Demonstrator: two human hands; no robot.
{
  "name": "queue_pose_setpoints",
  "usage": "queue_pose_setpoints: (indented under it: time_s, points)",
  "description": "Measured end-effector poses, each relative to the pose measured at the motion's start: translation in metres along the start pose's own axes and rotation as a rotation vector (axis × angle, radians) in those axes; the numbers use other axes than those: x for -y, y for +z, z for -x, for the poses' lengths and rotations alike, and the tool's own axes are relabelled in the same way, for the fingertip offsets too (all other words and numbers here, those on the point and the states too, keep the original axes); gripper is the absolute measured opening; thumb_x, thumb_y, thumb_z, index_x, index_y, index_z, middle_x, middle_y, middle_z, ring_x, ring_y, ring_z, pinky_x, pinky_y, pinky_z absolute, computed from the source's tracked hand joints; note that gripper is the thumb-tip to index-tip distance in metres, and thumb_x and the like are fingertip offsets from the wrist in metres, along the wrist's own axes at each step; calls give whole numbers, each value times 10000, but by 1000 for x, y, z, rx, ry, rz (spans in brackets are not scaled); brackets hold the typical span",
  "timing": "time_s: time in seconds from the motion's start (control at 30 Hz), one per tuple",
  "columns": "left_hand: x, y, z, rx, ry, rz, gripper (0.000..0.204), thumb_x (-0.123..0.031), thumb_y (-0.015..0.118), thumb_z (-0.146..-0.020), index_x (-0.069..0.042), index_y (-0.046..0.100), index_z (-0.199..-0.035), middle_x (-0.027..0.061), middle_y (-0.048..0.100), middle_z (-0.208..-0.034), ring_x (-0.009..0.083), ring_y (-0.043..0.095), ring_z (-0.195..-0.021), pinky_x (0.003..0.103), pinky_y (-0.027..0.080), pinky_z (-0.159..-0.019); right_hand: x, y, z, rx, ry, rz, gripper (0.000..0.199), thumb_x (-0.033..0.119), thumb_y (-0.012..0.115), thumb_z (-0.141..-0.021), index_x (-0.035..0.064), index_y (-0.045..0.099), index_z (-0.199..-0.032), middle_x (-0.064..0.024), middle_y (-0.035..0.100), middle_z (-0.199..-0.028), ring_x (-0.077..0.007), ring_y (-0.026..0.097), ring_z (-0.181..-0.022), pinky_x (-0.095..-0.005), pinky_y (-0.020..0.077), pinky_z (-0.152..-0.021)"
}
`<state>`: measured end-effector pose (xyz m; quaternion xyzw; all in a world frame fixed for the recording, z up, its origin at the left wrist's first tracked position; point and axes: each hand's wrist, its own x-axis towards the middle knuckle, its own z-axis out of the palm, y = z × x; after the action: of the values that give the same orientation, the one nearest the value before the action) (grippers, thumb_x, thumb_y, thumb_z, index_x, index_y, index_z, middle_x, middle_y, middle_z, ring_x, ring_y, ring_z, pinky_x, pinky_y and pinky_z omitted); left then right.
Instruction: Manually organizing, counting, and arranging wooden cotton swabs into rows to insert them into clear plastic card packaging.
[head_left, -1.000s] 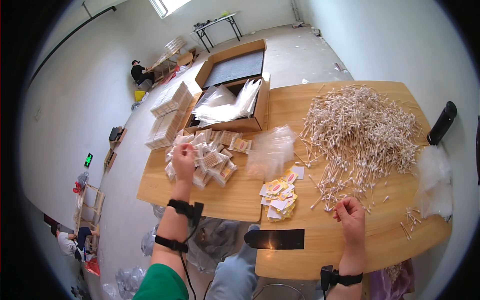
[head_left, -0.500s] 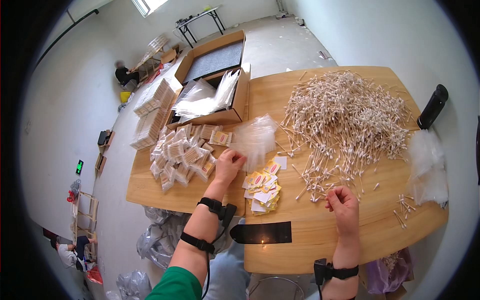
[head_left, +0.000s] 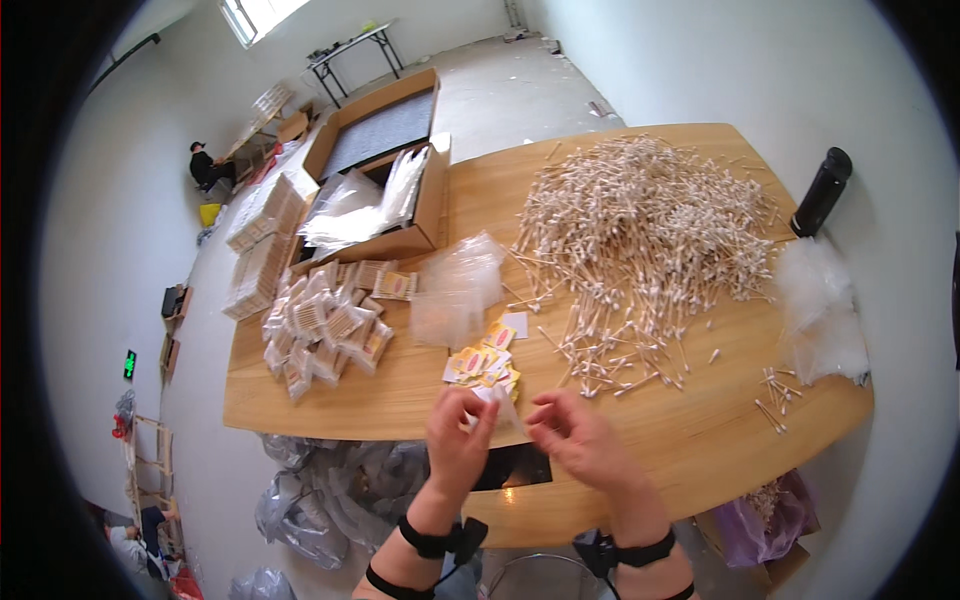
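Observation:
My left hand (head_left: 458, 440) pinches a small clear plastic bag (head_left: 508, 410) above the near table edge. Just right of the bag, my right hand (head_left: 582, 438) has bent fingers that look a little apart; I make out nothing held in them. Beyond my left hand lies a loose heap of yellow and white printed cards (head_left: 482, 362). Flat clear bags (head_left: 455, 290) are spread on the table behind the cards. A large pile of cotton swabs (head_left: 650, 220) covers the right half, with stray swabs toward me.
Filled swab packets (head_left: 325, 320) are heaped at the left, beside an open cardboard box (head_left: 430, 200) of plastic bags. On the right stand a black bottle (head_left: 822, 192) and more clear bags (head_left: 822, 310). A dark plate (head_left: 515, 468) lies near the front edge. Two people sit far left.
My left hand has come away from the spread bags toward me, bringing one bag. My right hand has moved left to meet it. The view has shifted to the right.

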<state>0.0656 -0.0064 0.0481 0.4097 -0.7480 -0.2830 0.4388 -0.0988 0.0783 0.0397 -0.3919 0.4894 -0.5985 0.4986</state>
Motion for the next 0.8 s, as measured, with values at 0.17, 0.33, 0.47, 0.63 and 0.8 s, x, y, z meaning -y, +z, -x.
queue_pose_setpoints:
  time_s: [0.17, 0.33, 0.47, 0.63, 0.8]
  points:
    - [-6, 21, 23, 55, -66, 83, 159, -64, 777, -817, -36, 622, -838, 75, 616, -880, 192, 568, -753, 301, 447, -651, -4, 15, 2, -51, -85, 259, 214, 139, 636, -964, 50, 590, -1153, -153, 656, -836, -321, 667, -756, -378, 512, -655]
    - [-13, 26, 10, -33, 89, 84, 174, -87, 774, -845, -9, 681, -971, 101, 665, -988, 222, 635, -945, 308, 500, -846, -13, -4, -1, 12, -149, 457, 137, 109, 579, -986, 32, 644, -1079, -149, 673, -797, -310, 688, -714, -365, 528, -627]
    - [12, 20, 19, 227, -116, 318, 52, -34, 681, -921, 12, 669, -940, 96, 669, -938, 209, 628, -926, 293, 472, -850, -2, -7, 0, 105, 46, 295, 145, 94, 560, -989, 19, 649, -1076, -138, 689, -801, -252, 699, -686, -334, 539, -621]
    - [28, 28, 25, 249, -223, 465, 92, -54, 671, -945, 7, 625, -893, 64, 627, -915, 167, 578, -859, 271, 452, -784, 0, -11, 1, 72, 99, 293, 132, 108, 572, -989, 2, 650, -997, -128, 694, -776, -214, 700, -673, -318, 538, -610]
    - [30, 32, 32, 314, -362, 648, 46, -47, 626, -983, -7, 615, -964, 26, 581, -967, 104, 554, -899, 234, 442, -794, -3, -10, 1, 56, 9, 367, 134, 123, 620, -972, 10, 638, -903, -103, 653, -677, -188, 656, -617, -323, 501, -570]
